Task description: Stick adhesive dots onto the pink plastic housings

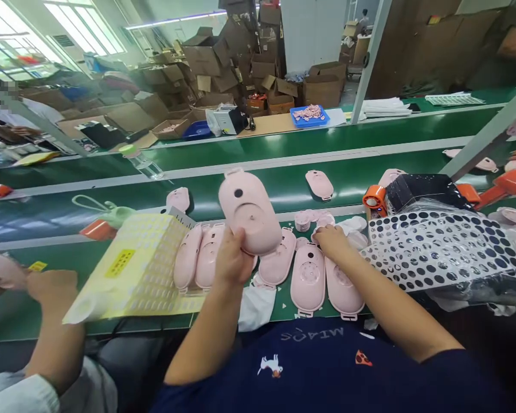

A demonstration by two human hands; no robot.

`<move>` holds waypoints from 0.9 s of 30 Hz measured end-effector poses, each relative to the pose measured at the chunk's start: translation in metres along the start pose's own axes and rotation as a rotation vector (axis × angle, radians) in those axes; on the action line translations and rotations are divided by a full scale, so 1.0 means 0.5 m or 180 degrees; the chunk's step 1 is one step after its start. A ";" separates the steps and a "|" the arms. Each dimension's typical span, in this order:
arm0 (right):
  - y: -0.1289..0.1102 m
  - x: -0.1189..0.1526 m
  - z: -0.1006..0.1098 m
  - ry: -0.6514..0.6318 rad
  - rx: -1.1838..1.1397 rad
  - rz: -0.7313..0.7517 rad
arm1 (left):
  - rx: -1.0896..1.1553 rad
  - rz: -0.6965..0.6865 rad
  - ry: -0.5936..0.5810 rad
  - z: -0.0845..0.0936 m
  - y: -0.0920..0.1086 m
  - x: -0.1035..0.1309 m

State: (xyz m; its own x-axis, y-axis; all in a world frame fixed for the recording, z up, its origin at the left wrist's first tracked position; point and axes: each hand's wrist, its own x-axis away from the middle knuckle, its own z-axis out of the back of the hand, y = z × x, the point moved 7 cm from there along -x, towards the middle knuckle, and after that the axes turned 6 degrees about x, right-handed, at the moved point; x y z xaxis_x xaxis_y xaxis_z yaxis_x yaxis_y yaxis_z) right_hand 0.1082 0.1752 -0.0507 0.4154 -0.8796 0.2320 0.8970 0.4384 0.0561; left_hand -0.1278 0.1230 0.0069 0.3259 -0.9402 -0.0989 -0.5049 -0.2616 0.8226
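My left hand (233, 255) grips a pink plastic housing (251, 209) by its lower edge, raised and tilted above the bench. The housing has a black dot and a round recess. My right hand (332, 238) reaches to a cluster of small pink round parts (308, 219); its fingers are bent down onto them, and what they pinch is hidden. Just below that hand lie two more pink housings, one of them a housing with a clear round center (308, 278). Further pink housings (189, 258) lean side by side to the left of my left forearm.
A yellow sheet of stickers (133, 264) stands at left, near a co-worker's hands (51, 284). On the right, a sheet of black dots (447, 246) covers a black box (421, 192). Beyond runs a green conveyor belt (258, 186) carrying a pink housing (319, 184).
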 end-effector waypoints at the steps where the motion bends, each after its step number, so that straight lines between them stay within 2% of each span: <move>1: 0.002 -0.014 -0.003 -0.0044 0.0067 0.0066 | 0.0052 0.0209 0.0086 0.005 -0.017 0.028; 5: 0.009 -0.031 -0.010 -0.0055 0.0268 0.0257 | 0.0192 0.0810 0.0286 0.019 -0.070 0.089; 11: 0.010 -0.021 -0.006 0.0254 0.0263 0.0303 | 0.0249 0.1221 0.0149 0.010 -0.098 0.130; 15: 0.040 -0.005 0.041 0.0788 0.0131 -0.0146 | 0.0213 0.1286 0.0078 0.002 -0.114 0.153; 18: 0.052 0.043 0.094 0.1255 -0.0006 -0.0418 | 0.0113 0.1343 0.0000 -0.008 -0.129 0.165; 20: 0.031 0.094 0.131 0.1641 -0.0110 -0.0287 | 0.0069 0.1399 -0.0054 -0.019 -0.139 0.170; 24: -0.071 0.218 0.188 0.2723 -0.0236 0.0715 | 0.0024 0.1395 -0.0185 -0.046 -0.155 0.173; 25: -0.091 0.238 0.191 0.2808 -0.0300 0.0880 | 0.0007 0.1353 -0.0224 -0.052 -0.157 0.172; 27: -0.110 0.251 0.187 0.2646 -0.0584 0.1030 | -0.0002 0.1276 -0.0285 -0.061 -0.158 0.172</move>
State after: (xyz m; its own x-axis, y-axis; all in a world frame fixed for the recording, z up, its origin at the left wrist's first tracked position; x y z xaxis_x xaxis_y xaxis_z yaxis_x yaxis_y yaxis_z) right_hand 0.0971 0.0578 0.0659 0.5622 -0.5998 -0.5694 0.6982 0.7132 -0.0620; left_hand -0.0356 0.0695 -0.0496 0.0325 -0.9829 0.1810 -0.5772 0.1294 0.8063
